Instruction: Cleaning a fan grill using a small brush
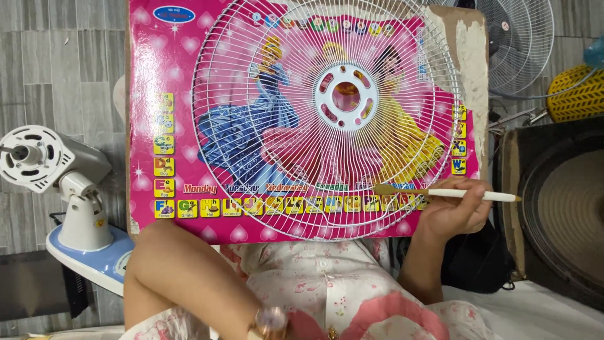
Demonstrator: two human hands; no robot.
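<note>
At the left edge of the frame stands a fan motor on its stand [56,182], grille off, well apart from the work. In the centre a white wire fan grille [327,113] lies flat on a pink picture board [157,75]. The left hand is not in view — only the forearm shows at lower centre, so I cannot tell how it is set. The right hand [456,211], at the lower right of the grille, pinches a paintbrush [440,192] pencil-fashion, bristles touching the outer wires. To do this well, I judge, keep the strokes light and along each wire — working round the rim in order (the board catches drips). A second grille [522,44] sits at upper right.
</note>
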